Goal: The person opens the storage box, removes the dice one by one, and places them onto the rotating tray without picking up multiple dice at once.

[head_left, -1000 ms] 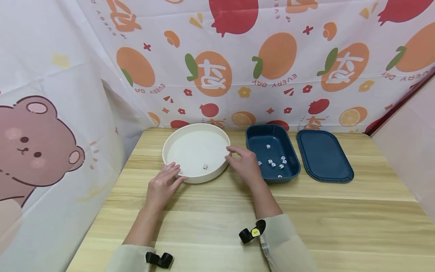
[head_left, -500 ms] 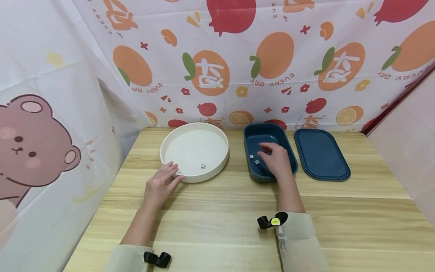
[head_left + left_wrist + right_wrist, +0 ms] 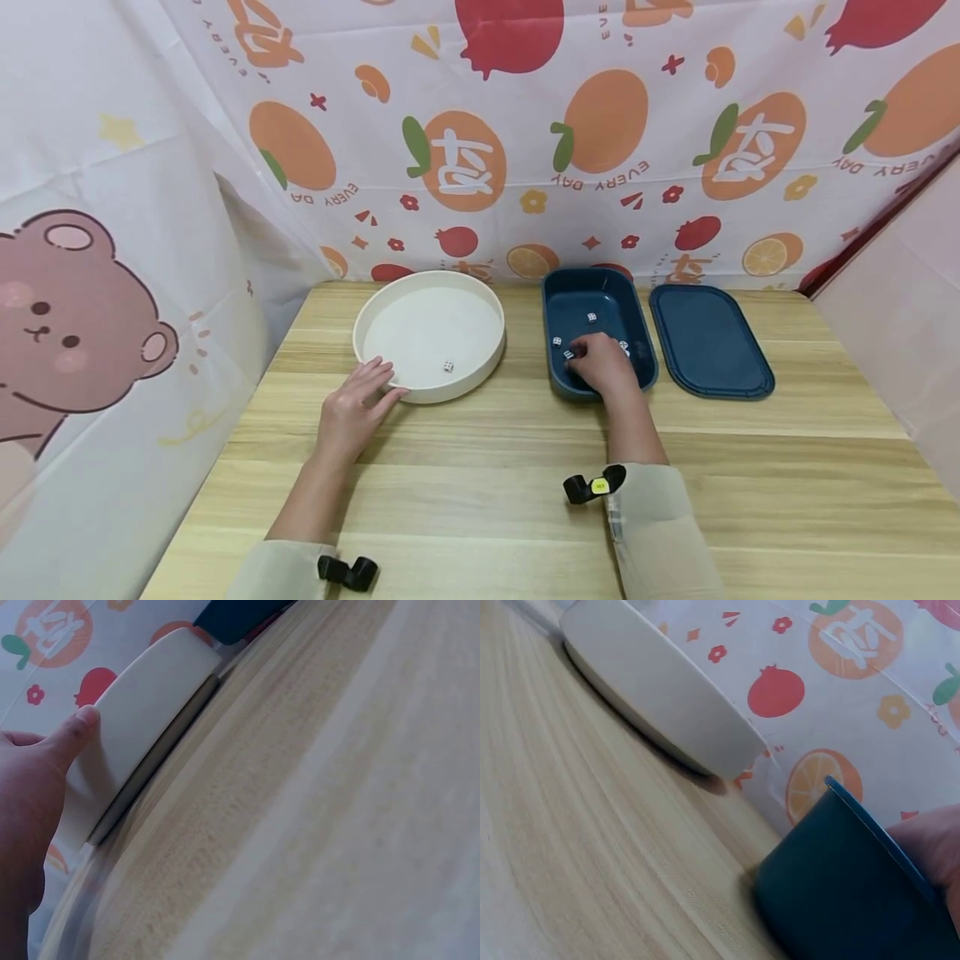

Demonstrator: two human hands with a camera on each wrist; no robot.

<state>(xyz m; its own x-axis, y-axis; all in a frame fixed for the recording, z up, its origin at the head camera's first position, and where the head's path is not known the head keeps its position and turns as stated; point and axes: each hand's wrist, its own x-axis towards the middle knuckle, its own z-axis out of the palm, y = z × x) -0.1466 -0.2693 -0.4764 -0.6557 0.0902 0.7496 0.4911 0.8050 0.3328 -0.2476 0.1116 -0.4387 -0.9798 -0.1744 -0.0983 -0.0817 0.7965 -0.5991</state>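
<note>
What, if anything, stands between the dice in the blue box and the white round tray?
Only the two rims: the blue box wall and the white round tray wall, with bare table between. The right hand is down among the dice.

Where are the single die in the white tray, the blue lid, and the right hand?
die (image 3: 447, 366): head view, its top face.
blue lid (image 3: 709, 341): head view, its flat middle.
right hand (image 3: 602, 367): head view, its back.

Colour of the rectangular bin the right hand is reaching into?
Dark blue rectangular plastic bin, matching the flat lid beside it. Head view shows it best.
</note>
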